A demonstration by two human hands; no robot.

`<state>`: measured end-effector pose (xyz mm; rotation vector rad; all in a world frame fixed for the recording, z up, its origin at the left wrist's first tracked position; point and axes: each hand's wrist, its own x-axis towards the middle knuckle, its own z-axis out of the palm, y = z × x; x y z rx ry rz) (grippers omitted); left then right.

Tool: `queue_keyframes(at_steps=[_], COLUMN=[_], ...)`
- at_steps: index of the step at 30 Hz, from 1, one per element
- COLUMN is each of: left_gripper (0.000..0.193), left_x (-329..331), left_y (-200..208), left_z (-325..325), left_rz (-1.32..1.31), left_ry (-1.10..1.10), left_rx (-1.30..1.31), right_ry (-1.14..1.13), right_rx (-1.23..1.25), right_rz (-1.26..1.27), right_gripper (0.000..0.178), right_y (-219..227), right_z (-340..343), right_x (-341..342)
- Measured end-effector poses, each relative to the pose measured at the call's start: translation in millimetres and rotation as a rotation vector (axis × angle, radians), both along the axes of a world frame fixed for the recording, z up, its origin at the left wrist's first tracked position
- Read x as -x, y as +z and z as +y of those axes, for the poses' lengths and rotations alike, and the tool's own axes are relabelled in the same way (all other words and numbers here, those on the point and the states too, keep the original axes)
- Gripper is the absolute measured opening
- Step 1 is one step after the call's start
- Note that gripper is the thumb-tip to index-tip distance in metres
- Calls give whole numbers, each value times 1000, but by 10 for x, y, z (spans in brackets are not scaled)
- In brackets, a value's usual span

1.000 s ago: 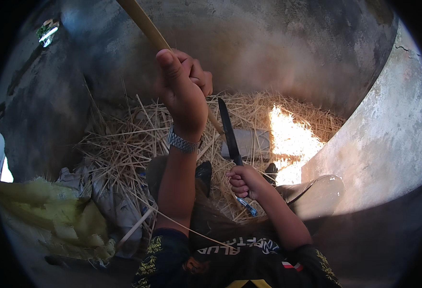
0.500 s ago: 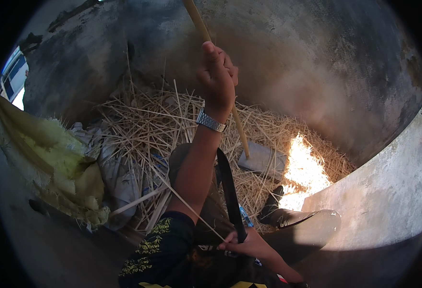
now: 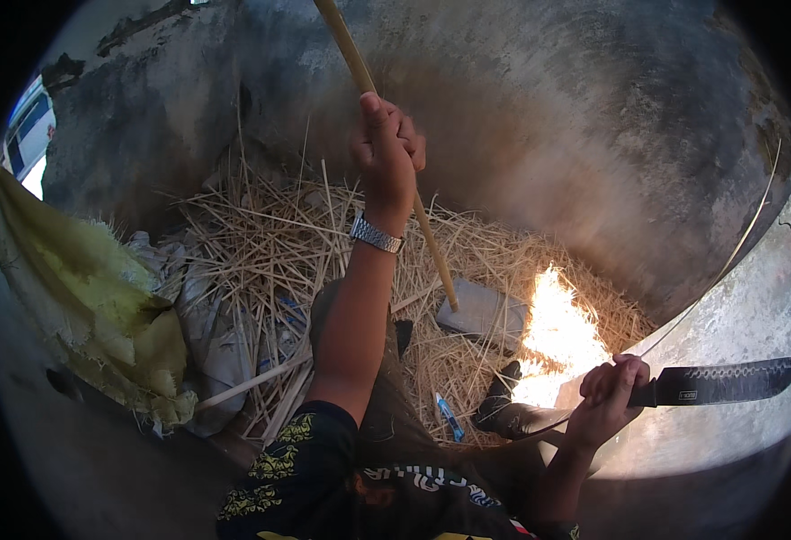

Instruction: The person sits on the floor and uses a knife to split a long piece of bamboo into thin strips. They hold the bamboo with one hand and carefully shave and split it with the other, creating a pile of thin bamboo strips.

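Head view, left to right, with the grey block as landmark: far to its left hangs one torn yellow-green sheet. Between sheet and block lies a heap of dry, pale strips, too many and tangled to count, perhaps cushioning the ground.

Above and left of the block, the left hand, one metal-banded watch at its wrist, is closed around one bamboo-like stick. This stick leans, its foot appearing to meet the block's left part, probably because the firm top gives better support than loose litter.

Nearer the wearer than the block lies one slim blue-and-white object, its kind unclear. To the block's right and nearer the wearer, the right hand grips one black machete by its handle, the blade pointing right, away from the stick, likely for clearance. One thin strip curves up beyond that fist; whether the fingers also pinch it, I cannot tell.
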<state>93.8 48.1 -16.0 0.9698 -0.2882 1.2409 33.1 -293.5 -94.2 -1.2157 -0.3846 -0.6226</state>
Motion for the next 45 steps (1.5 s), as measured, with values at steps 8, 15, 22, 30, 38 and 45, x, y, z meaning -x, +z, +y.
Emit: queue_keyframes(at_steps=[8, 15, 22, 30, 38, 45], left_gripper=[53, 51, 48, 33, 26, 50], left_x=[62, 163, 131, 166, -35, -8], left_y=[44, 103, 18, 5, 531, 568], left_z=[-419, -711, -1263, -1495, -1867, -1837], left_rz=[-8, 22, -20, 38, 315, 196], left_ry=[-119, -165, -179, -238, 87, 804], left_rx=[-77, -222, -355, -588, -1339, -1659], right_ry=[207, 109, 339, 812, 910, 850], right_rx=[189, -251, 853, 345, 106, 76], right_rz=[600, 248, 821, 1127, 1207, 1207], right_gripper=[28, 41, 36, 38, 40, 42], right_y=[-345, -85, -1859, -1591, -1371, -1468], right_z=[641, 342, 579, 508, 199, 202], right_x=[-1058, -566, -454, -315, -466, -461])
